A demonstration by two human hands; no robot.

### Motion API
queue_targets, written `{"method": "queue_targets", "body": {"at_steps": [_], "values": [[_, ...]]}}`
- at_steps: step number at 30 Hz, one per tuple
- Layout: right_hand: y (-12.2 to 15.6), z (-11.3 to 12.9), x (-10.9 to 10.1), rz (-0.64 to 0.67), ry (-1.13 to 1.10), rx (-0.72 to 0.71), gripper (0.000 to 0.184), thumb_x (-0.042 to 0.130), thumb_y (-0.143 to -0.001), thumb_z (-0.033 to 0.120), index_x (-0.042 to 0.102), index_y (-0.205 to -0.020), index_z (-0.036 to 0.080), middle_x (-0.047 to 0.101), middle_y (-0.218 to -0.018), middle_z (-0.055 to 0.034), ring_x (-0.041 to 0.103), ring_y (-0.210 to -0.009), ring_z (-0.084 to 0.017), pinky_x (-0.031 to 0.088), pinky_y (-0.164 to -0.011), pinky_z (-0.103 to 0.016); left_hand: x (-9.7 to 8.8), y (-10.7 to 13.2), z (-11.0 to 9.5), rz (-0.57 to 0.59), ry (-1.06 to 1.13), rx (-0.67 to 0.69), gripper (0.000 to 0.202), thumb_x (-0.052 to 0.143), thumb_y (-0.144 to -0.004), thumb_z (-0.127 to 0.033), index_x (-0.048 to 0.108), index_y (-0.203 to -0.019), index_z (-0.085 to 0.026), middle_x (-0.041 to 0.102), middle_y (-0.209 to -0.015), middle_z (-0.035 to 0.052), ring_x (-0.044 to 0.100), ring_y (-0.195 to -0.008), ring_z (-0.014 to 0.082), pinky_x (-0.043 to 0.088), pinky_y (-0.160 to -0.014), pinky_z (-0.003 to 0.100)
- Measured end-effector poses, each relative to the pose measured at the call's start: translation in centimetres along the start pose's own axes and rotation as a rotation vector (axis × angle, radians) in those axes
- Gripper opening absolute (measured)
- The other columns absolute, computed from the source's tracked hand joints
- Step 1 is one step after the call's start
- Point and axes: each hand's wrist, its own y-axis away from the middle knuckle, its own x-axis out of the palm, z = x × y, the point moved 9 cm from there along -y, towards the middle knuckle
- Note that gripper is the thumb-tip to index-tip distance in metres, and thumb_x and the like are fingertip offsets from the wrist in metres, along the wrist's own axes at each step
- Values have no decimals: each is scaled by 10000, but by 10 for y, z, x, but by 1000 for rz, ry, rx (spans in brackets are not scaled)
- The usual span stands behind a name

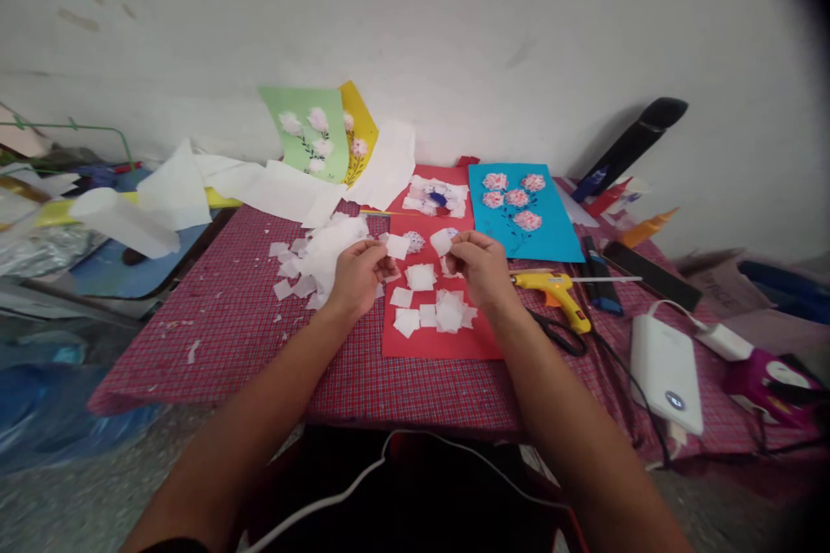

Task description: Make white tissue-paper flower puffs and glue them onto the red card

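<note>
Between the fingertips of my left hand [359, 275] is a small white tissue paper square [397, 246]. My right hand [480, 268] pinches another white tissue paper square [442, 241]. Both hands hover over a red sheet of paper [395, 344]. On that sheet lie stacks of white tissue squares [451, 311], a speckled tissue flower [415, 242] partly behind the held pieces, and a tissue pad [418, 194] with dark blue and red stains farther back. A heap of cut tissue squares [337, 246] sits left of my left hand.
A blue card with pink flowers [558, 225] lies behind my right hand; green [317, 121] and yellow [363, 112] cards lean on the wall. At right are a yellow glue gun [558, 289], cables and a white power bank [667, 371]. A white roll [123, 220] is at left.
</note>
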Motion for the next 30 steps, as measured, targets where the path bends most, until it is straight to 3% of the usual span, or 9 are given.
{"method": "queue_targets", "body": {"at_steps": [4,7,9,12,16,20,25,28,30], "values": [[1,8,1,17,264,-95,107,572,-731,210,535,-630,217,541,-551,18,470,-527,-138,369,-542,-282,-2,0,-1,-22,15,5,222,772,-668,-203,595,-792,-154,617,-609,-16,618,-567,126,548,-598,289],[11,27,19,108,748,-361,91,565,-753,186,559,-665,206,599,-688,-23,521,-650,-163,370,-609,-292,0,0,-1,-7,7,6,216,772,-674,-205,594,-785,-152,619,-608,-16,616,-560,121,544,-598,283],[19,25,37,234,1052,-476,79,573,-790,180,616,-725,196,653,-810,-58,553,-715,-178,351,-622,-299,1,1,-2,-2,7,6,218,777,-676,-208,593,-777,-150,616,-604,-18,615,-559,119,544,-599,282],[23,8,47,386,1307,-432,111,579,-841,194,688,-816,197,701,-890,-81,588,-737,-192,324,-605,-307,3,2,-2,10,-14,2,216,777,-680,-218,589,-767,-154,604,-592,-22,609,-554,122,540,-587,279],[16,11,35,297,1256,-375,128,575,-863,202,702,-858,203,727,-894,-68,625,-783,-204,370,-648,-307,8,4,0,63,-160,11,154,729,-726,-228,593,-767,-169,600,-590,-20,563,-509,117,483,-514,260],[9,24,22,123,1153,-412,154,540,-863,169,673,-794,203,719,-817,-61,630,-776,-209,399,-675,-310,13,8,-7,125,-487,185,84,650,-825,-241,607,-777,-187,552,-569,-40,487,-485,100,411,-492,236],[10,29,20,63,1080,-451,160,539,-862,173,689,-820,209,739,-850,-71,652,-820,-225,439,-730,-325,28,22,-22,169,-914,565,82,593,-910,-242,641,-863,-196,651,-770,7,586,-690,137,483,-670,273],[11,30,19,44,1054,-455,165,538,-866,178,697,-837,209,744,-866,-73,663,-840,-230,456,-751,-333,46,32,-16,308,-1172,731,102,571,-927,-210,670,-911,-192,676,-848,45,619,-814,183,500,-776,329],[12,32,17,23,1046,-459,170,534,-871,183,701,-849,207,750,-882,-76,669,-850,-233,463,-758,-336,53,35,-7,422,-1278,741,143,570,-928,-202,702,-981,-190,688,-880,63,631,-864,208,503,-806,356]]}}
